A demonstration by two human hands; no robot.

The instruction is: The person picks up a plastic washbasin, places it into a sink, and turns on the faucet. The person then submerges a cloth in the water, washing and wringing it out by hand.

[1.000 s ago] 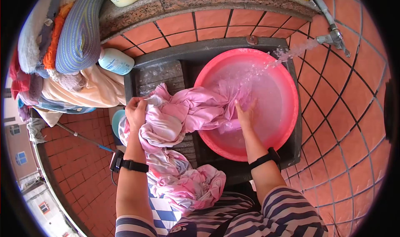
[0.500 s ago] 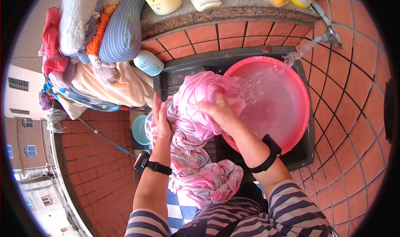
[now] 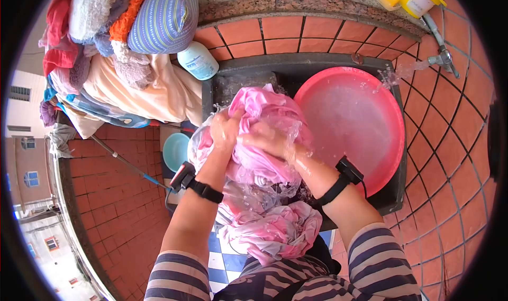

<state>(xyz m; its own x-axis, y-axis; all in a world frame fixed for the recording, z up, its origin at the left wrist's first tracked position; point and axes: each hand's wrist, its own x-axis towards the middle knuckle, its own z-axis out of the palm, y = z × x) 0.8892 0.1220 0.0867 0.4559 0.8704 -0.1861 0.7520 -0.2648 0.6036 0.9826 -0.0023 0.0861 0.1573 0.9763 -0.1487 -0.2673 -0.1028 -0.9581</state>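
Note:
Bunched wet pink and white cloth (image 3: 271,110) lies over the left side of the dark sink, left of the pink basin, with water splashing around it. My left hand (image 3: 225,130) grips its left upper part, fingers curled into the folds. Pressed into the middle of the bundle is my right hand (image 3: 267,141), its fingers partly hidden by cloth and splashing water. More of the cloth hangs over the sink's front edge against my striped clothing. Cloudy water fills the pink basin (image 3: 349,129). Water runs from the tap (image 3: 443,59) towards the basin's upper right rim.
A dark sink (image 3: 399,190) surrounds the basin. A blue-white bottle (image 3: 198,60) stands at its upper left corner, beside piled fabrics (image 3: 137,89). Yellow containers (image 3: 420,2) sit on the stone ledge (image 3: 238,14). A light blue bowl (image 3: 175,151) is below left.
My right hand has moved left out of the basin with the cloth, which is now bunched at the left. My left hand, open half a second ago, has closed on it. Water splashes there.

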